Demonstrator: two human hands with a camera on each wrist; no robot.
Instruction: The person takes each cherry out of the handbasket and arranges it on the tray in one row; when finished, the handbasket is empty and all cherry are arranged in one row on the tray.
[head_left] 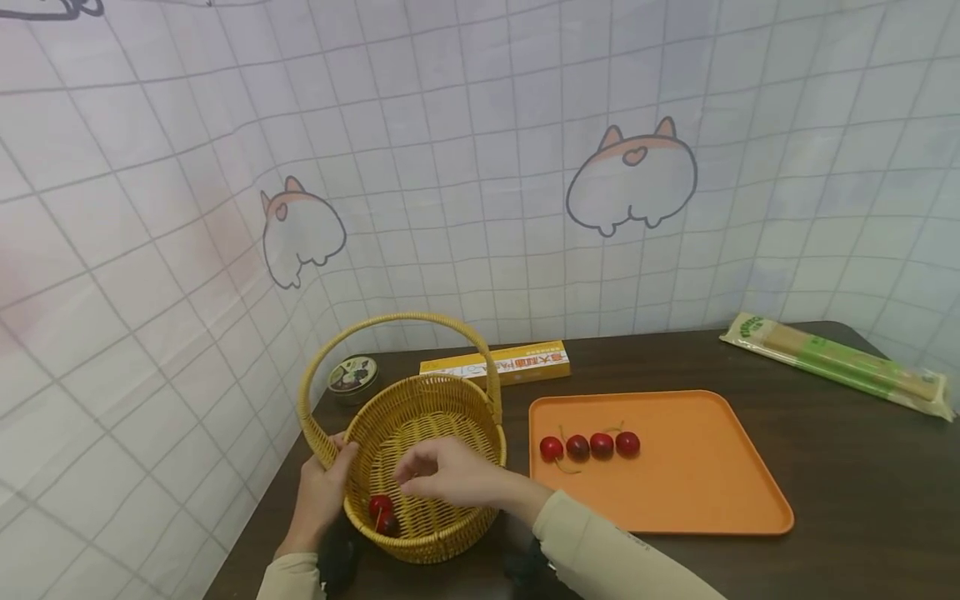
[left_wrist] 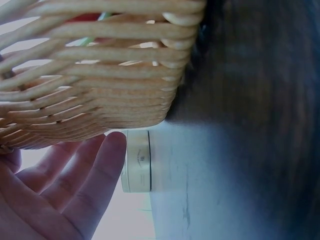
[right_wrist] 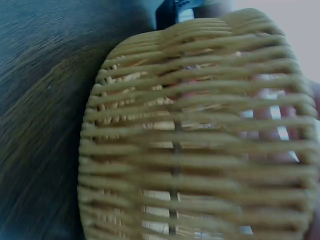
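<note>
A yellow wicker basket (head_left: pixel 435 546) with a tall arched handle stands on the dark table. My left hand (head_left: pixel 321 492) holds its left rim near the handle's base, thumb on top; in the left wrist view, fingers (left_wrist: pixel 95 180) lie against the outer weave. Two dark red cherries (head_left: pixel 381 505) lie inside, low on the left. Over the basket's opening hovers my right hand (head_left: pixel 450 473), fingers loosely bent, with nothing visible between thumb and forefinger. Through the weave in the right wrist view, that hand shows only in part. Several cherries (head_left: pixel 602 445) sit in a row on an orange tray (head_left: pixel 697 483).
Behind the basket are a round tin (head_left: pixel 352 377) and a yellow-and-white box (head_left: pixel 532 364). A long green-and-clear packet (head_left: pixel 840 367) lies at the back right. A white gridded curtain (head_left: pixel 480 167) with cartoon drawings hangs behind the table and along its left.
</note>
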